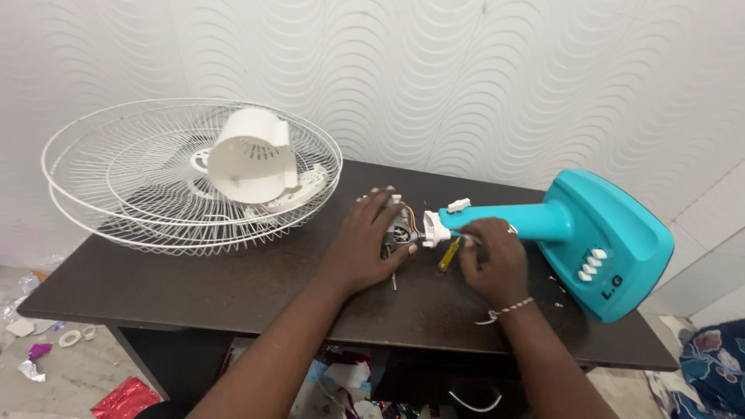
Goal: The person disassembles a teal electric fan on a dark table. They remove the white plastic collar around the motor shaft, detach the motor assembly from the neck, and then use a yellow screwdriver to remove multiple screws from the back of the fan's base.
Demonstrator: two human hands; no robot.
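Left hand (365, 240) cups fan motor (402, 231) at the neck end of the teal fan stand (590, 233). Right hand (490, 256) grips yellow-handled screwdriver (448, 254) just below that neck.

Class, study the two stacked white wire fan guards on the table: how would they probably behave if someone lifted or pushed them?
The wire fan guards look thin and open, so probably light and slightly springy. Their edge overhangs the dark table, so a push might tip them off. The white motor cover resting loosely inside would likely slide.
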